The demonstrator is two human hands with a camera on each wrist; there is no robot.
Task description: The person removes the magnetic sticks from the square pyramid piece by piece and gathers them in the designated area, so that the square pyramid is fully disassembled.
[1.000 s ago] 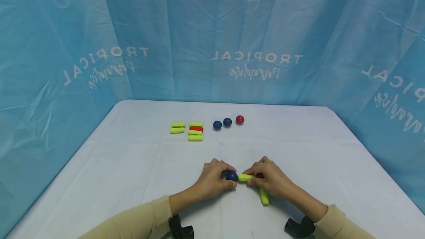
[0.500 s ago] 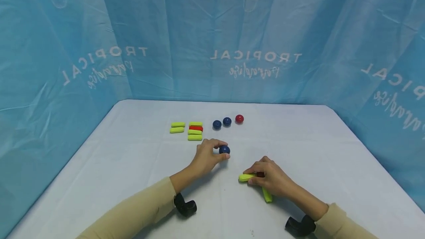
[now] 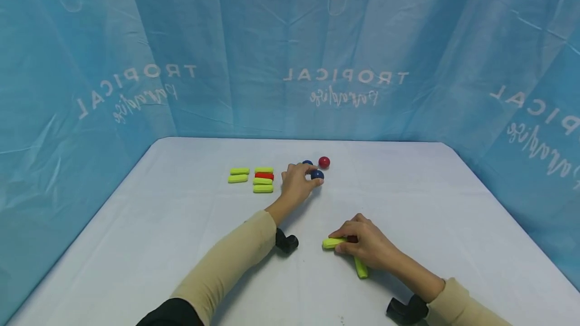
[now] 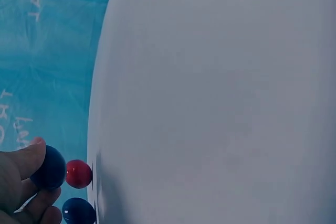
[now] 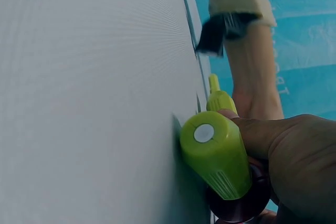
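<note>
Fingers [image 3: 302, 175] pinch one blue ball [image 3: 317, 174]; one red ball [image 3: 323, 162] beside

A table [image 3: 181, 245] covered in a white cloth carries everything. Taking the red ball [image 3: 323, 162] near the far edge as the mark: left of it lie four stacked-looking bars, three yellow-green [image 3: 263, 188] and one red bar [image 3: 264, 176], then two more yellow-green bars [image 3: 238, 175] farther left. Nearer the viewer than the ball lie two joined yellow-green sticks [image 3: 360, 267].
</note>
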